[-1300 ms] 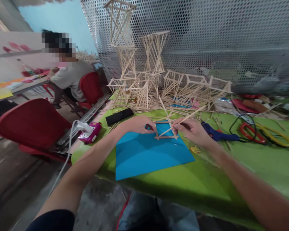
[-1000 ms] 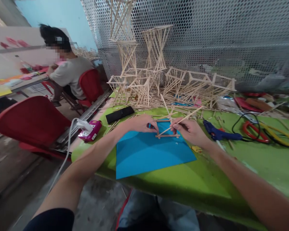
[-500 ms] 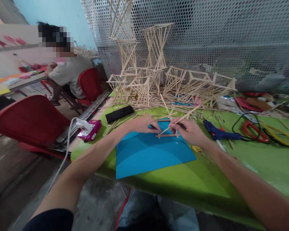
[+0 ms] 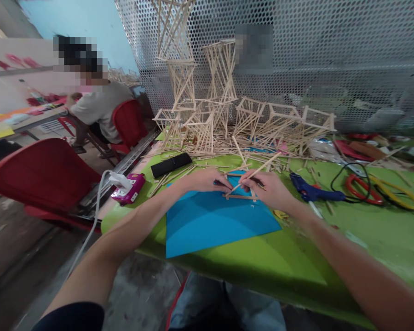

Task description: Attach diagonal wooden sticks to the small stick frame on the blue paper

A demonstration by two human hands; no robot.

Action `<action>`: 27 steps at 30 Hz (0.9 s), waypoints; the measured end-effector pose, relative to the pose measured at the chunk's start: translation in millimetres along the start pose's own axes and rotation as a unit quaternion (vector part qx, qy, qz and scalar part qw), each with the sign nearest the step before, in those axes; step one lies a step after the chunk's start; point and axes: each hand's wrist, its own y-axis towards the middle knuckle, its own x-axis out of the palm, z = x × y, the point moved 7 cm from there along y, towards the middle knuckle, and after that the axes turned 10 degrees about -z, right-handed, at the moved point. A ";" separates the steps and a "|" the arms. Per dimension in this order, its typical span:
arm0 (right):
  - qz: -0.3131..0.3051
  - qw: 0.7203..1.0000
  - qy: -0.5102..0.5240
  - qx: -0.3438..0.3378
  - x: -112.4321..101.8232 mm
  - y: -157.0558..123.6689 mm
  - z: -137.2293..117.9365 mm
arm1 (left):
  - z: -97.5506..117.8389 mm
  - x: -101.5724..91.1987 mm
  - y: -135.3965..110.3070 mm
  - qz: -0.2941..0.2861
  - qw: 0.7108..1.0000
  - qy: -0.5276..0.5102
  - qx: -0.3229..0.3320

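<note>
We had both hands on the far corner of the blue paper sheet point(image 4: 210, 225), which lay flat on the green table point(image 4: 296, 257). Between them sat the square stick frame point(image 4: 239, 196), flat on the sheet, its near bar running left to right. Our right hand point(image 4: 271, 189) was closed in a pinch on the long stick point(image 4: 258, 169). Its axis slanted from a low tip over the frame's left side up and away to the right, past our knuckles toward the heap of stick structures point(image 4: 207, 124). That low tip pointed at our left hand point(image 4: 202, 180), whose fingertips were drawn together at the frame's left edge on a small dark piece (we could not make out what it was). So the left hand was the nearer to the stick's working end, nearly touching it, while the right gripped the stick close to that end, the long remainder standing free above the table. A blue glue gun point(image 4: 310, 192) lay just beside the right wrist, untouched
</note>
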 end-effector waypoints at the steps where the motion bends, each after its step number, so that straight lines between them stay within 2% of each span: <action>1: 0.001 1.000 -0.004 -0.001 -0.2 0.0 -0.8 | -0.4 0.4 0.4 -0.002 1.000 -0.003 -0.004; 7: -0.002 0.999 -0.032 -0.005 1.0 0.6 -2.6 | 3.0 -1.0 0.9 -0.002 1.000 -0.012 -0.005; 11: 0.027 0.998 -0.059 -0.020 -3.6 0.1 -5.0 | 1.9 -1.0 1.5 -0.002 1.000 -0.019 -0.008; 16: 0.123 0.992 -0.006 -0.012 -22.6 -7.8 -3.5 | 2.1 -0.1 1.8 -0.009 0.999 -0.045 -0.013; 19: 0.214 0.975 0.065 -0.019 -36.3 -17.0 -5.5 | 3.7 0.2 1.2 -0.014 0.998 -0.068 -0.009; 22: 0.292 0.952 0.083 -0.033 -43.6 -26.5 -11.8 | 2.1 1.5 0.5 -0.023 0.996 -0.081 -0.011; 27: 0.344 0.936 0.061 -0.045 -42.5 -33.4 -17.4 | 2.6 0.8 -0.8 -0.028 0.996 -0.080 -0.004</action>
